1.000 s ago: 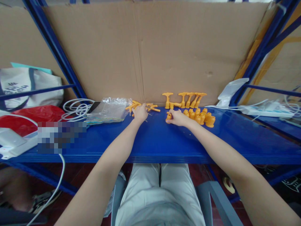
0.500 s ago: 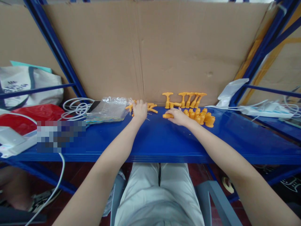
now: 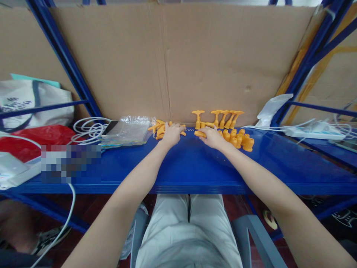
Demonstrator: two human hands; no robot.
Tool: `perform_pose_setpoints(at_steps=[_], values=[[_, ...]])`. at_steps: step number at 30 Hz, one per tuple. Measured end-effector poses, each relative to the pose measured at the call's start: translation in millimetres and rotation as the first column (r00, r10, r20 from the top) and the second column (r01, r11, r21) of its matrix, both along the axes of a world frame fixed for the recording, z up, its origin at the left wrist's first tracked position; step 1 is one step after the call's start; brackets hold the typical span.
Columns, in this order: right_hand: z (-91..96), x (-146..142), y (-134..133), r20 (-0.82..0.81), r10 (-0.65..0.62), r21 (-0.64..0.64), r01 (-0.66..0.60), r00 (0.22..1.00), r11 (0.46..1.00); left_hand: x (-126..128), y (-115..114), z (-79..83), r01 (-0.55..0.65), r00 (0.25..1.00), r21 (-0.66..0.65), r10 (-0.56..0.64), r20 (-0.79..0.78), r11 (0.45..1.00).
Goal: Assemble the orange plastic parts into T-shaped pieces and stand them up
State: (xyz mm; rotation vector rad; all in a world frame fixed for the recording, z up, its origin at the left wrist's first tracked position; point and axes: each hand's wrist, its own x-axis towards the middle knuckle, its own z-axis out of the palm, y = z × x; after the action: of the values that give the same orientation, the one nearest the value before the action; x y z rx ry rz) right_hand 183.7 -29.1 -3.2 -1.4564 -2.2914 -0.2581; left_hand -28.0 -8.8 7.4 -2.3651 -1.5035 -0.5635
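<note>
My right hand (image 3: 211, 137) is closed around a short orange plastic sleeve (image 3: 200, 134), which lies sideways and sticks out to the left of the fingers. My left hand (image 3: 173, 134) is at the right part of a loose pile of orange T-shaped pieces (image 3: 160, 128). Its fingers curl down among them, and whatever they pinch is hidden. Several orange sleeves (image 3: 233, 138) stand upright in a group just right of my right hand. Behind it, orange T-handled pieces (image 3: 224, 120) stand in sleeves along the back, with one apart on the left (image 3: 198, 119).
A clear plastic bag (image 3: 129, 130) and coiled white cable (image 3: 90, 128) lie on the blue table (image 3: 189, 167) to the left. A red bag (image 3: 36, 139) and a power strip are farther left. Cardboard (image 3: 209, 56) closes the back. White cables and another strip (image 3: 312, 131) are at right.
My left hand has shifted right across the pile, uncovering more T-shaped pieces on its left. My right hand stays in place, still holding the sleeve.
</note>
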Motion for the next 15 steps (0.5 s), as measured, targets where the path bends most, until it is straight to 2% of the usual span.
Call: perform_pose_setpoints(at_steps=[4,9,15], values=[[1.4,1.0,-1.6,0.017,-0.066,-0.010,0.066,0.998,0.998,2.3,0.1,-2.4,0.038,0.999,0.000,-0.038,-0.030,0.999],[-1.2,3.9,1.5,0.010,-0.065,0.031,0.065,0.998,0.997,3.5,-1.8,-3.4,0.063,0.998,0.003,-0.063,-0.019,0.998],[-1.4,3.7,1.1,0.012,-0.079,0.015,0.079,0.997,0.997,7.2,-4.4,-4.4,0.108,0.994,-0.011,-0.108,-0.007,0.994]])
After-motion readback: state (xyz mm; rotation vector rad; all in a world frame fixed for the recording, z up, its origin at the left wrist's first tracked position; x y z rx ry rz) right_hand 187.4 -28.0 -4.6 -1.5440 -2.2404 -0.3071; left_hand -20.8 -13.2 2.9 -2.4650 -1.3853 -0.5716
